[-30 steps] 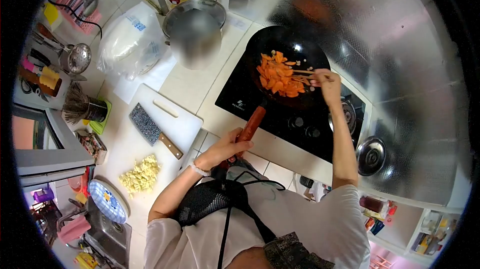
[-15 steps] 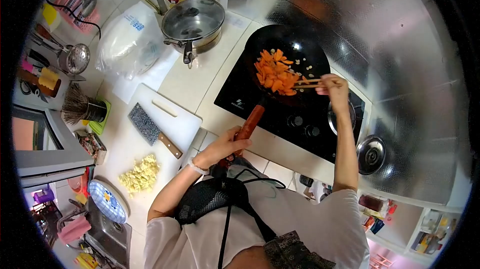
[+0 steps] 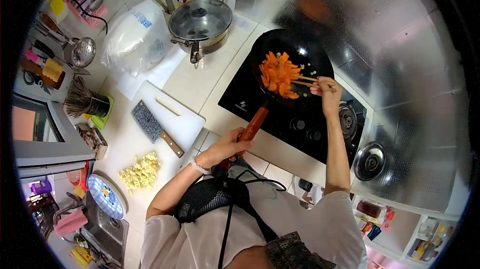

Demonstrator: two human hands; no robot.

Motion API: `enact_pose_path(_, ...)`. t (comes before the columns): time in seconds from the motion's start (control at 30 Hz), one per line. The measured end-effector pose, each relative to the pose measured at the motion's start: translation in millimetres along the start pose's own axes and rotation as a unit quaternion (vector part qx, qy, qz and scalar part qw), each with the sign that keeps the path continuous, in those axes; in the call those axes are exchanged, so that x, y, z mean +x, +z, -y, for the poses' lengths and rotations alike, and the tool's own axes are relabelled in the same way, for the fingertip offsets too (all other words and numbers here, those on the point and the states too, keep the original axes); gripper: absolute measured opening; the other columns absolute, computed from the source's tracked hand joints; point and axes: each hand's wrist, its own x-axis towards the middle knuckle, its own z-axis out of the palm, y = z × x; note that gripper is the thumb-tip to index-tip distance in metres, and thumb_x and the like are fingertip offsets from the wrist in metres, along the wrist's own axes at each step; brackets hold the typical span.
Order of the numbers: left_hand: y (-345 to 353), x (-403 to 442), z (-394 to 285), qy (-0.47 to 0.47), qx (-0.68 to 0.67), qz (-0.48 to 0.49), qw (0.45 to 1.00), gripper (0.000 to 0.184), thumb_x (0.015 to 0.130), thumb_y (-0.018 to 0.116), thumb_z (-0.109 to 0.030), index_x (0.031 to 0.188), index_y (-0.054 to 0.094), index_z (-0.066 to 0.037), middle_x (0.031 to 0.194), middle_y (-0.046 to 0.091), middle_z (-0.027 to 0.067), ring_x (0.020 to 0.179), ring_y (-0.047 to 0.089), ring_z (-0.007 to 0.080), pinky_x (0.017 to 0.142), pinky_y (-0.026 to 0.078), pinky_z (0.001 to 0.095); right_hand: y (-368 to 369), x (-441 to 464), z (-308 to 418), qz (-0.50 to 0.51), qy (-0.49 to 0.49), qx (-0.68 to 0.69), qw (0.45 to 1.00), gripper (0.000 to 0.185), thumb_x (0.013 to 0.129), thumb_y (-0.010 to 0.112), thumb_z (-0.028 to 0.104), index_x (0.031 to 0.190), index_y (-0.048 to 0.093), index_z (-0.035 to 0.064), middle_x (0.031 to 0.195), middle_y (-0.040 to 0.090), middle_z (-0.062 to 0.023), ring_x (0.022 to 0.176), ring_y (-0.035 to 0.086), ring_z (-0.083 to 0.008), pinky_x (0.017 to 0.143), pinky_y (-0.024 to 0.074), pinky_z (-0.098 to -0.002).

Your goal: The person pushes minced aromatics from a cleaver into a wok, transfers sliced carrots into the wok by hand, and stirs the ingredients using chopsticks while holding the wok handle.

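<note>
My left hand [image 3: 231, 147] is wrapped round the reddish-brown handle [image 3: 256, 120] of a black wok [image 3: 319, 59] on the stove. Between the fingers of my right hand [image 3: 327, 89] is a pair of wooden chopsticks [image 3: 306, 81], tips among the orange carrot slices [image 3: 278, 74]. The slices are heaped toward the wok's left side, with small pale pieces scattered to their right. On a white cutting board [image 3: 187, 114], left of my left hand, lie a cleaver [image 3: 150, 122] with a wooden handle and a pile of chopped pale-yellow food [image 3: 141, 170].
The black stove [image 3: 240, 94] has a second burner [image 3: 347, 118] right of the wok. A lidded glass-topped pot [image 3: 207, 19] and a plastic bag [image 3: 136, 39] stand at the back. Left are a blue-checked plate [image 3: 106, 196], a sink [image 3: 117, 239] and a dark utensil holder [image 3: 98, 105].
My right hand has moved slightly left with the chopsticks, and the carrot slices are bunched into a tighter heap. My left hand keeps its hold on the handle. The view has shifted slightly.
</note>
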Motion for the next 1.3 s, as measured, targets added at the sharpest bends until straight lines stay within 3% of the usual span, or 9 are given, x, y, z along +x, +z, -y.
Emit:
enact_pose_path(0.17, 3, -5, -7, 0.009, -0.004, -0.022, 1.0, 0.034, 0.087, 0.063, -0.029, 0.104, 0.05, -0.003, 0.066, 0.051, -0.001, 0.052, 0.045, 0.0053, 0.043, 0.034, 0.02, 11, -29, 43, 0.028, -0.044, -0.047, 0.998, 0.022, 0.092, 0.058, 0.016, 0.097, 0.064, -0.0043, 0.081, 0.066, -0.0107, 0.067, 0.062, -0.0133, 0.062, 0.0519, -0.0245)
enact_pose_path(0.33, 2, -4, -4, 0.009, -0.003, -0.013, 1.0, 0.035, 0.087, 0.063, -0.028, 0.105, 0.05, -0.002, 0.067, 0.051, -0.0003, 0.054, 0.046, 0.0057, 0.044, 0.035, 0.0209, 43, -31, 6, 0.129, -0.118, -0.137, 0.975, 0.019, 0.089, 0.062, 0.012, 0.099, 0.066, -0.0036, 0.083, 0.068, -0.0099, 0.07, 0.062, -0.0114, 0.062, 0.0499, -0.026)
enact_pose_path(0.53, 2, -5, -4, 0.014, 0.009, -0.028, 0.999, 0.037, 0.086, 0.063, -0.029, 0.107, 0.05, -0.001, 0.066, 0.051, 0.0006, 0.052, 0.045, 0.0072, 0.045, 0.036, 0.0225, 21, 36, -27, 0.018, -0.207, -0.194, 0.959, 0.024, 0.089, 0.062, 0.02, 0.094, 0.068, -0.0034, 0.09, 0.069, -0.0096, 0.075, 0.061, -0.0131, 0.064, 0.0487, -0.0272)
enact_pose_path(0.7, 1, -6, -6, 0.004, -0.01, -0.01, 1.0, 0.043, 0.085, 0.063, -0.033, 0.11, 0.049, -0.001, 0.067, 0.051, 0.0009, 0.052, 0.045, 0.0066, 0.045, 0.035, 0.0213, -13, 50, -3, -0.033, -0.17, -0.177, 0.969, 0.026, 0.09, 0.061, 0.02, 0.098, 0.067, -0.0033, 0.079, 0.066, -0.0091, 0.07, 0.061, -0.0109, 0.062, 0.0487, -0.026)
enact_pose_path(0.83, 4, -5, -7, -0.002, 0.002, -0.009, 1.0, 0.045, 0.084, 0.063, -0.034, 0.111, 0.048, -0.001, 0.067, 0.051, 0.0005, 0.052, 0.044, 0.0064, 0.045, 0.034, 0.0207, 1, 67, -25, -0.019, -0.193, -0.21, 0.958, 0.025, 0.09, 0.06, 0.018, 0.097, 0.066, -0.0049, 0.085, 0.068, -0.0103, 0.073, 0.063, -0.0122, 0.067, 0.0494, -0.0265)
enact_pose_path(1.07, 3, -5, 1, 0.001, 0.021, -0.025, 0.999, 0.04, 0.086, 0.061, -0.04, 0.109, 0.05, -0.008, 0.069, 0.052, -0.0033, 0.057, 0.048, 0.0049, 0.046, 0.036, 0.0195, 28, 21, 21, 0.106, -0.06, -0.162, 0.979, 0.025, 0.09, 0.061, 0.017, 0.094, 0.067, -0.0068, 0.09, 0.068, -0.01, 0.072, 0.064, -0.0125, 0.063, 0.0517, -0.0245)
enact_pose_path(1.1, 3, -5, -1, -0.007, 0.019, -0.019, 1.0, 0.039, 0.086, 0.061, -0.039, 0.108, 0.05, -0.008, 0.069, 0.052, -0.0033, 0.056, 0.048, 0.0049, 0.046, 0.036, 0.0197, 32, 11, 33, 0.108, -0.08, -0.131, 0.982, 0.024, 0.09, 0.06, 0.016, 0.096, 0.064, -0.0064, 0.077, 0.065, -0.0074, 0.067, 0.063, -0.0124, 0.06, 0.0506, -0.0229)
enact_pose_path(1.2, 4, -3, -1, -0.001, 0.028, -0.019, 0.999, 0.038, 0.087, 0.061, -0.039, 0.106, 0.05, -0.008, 0.069, 0.052, -0.0035, 0.056, 0.047, 0.0047, 0.046, 0.036, 0.0198, 41, 1, 14, 0.125, -0.017, -0.06, 0.99, 0.024, 0.09, 0.061, 0.016, 0.098, 0.065, -0.0057, 0.085, 0.066, -0.0094, 0.069, 0.065, -0.0141, 0.062, 0.0533, -0.0252)
enact_pose_path(1.3, 5, -6, -2, 0.011, 0.029, -0.031, 0.999, 0.037, 0.087, 0.06, -0.038, 0.105, 0.05, -0.008, 0.069, 0.052, -0.0034, 0.056, 0.047, 0.0046, 0.045, 0.036, 0.0199, 15, 33, -23, 0.074, -0.06, -0.09, 0.991, 0.024, 0.091, 0.059, 0.016, 0.099, 0.065, -0.0051, 0.085, 0.066, -0.009, 0.069, 0.065, -0.014, 0.062, 0.0534, -0.0262)
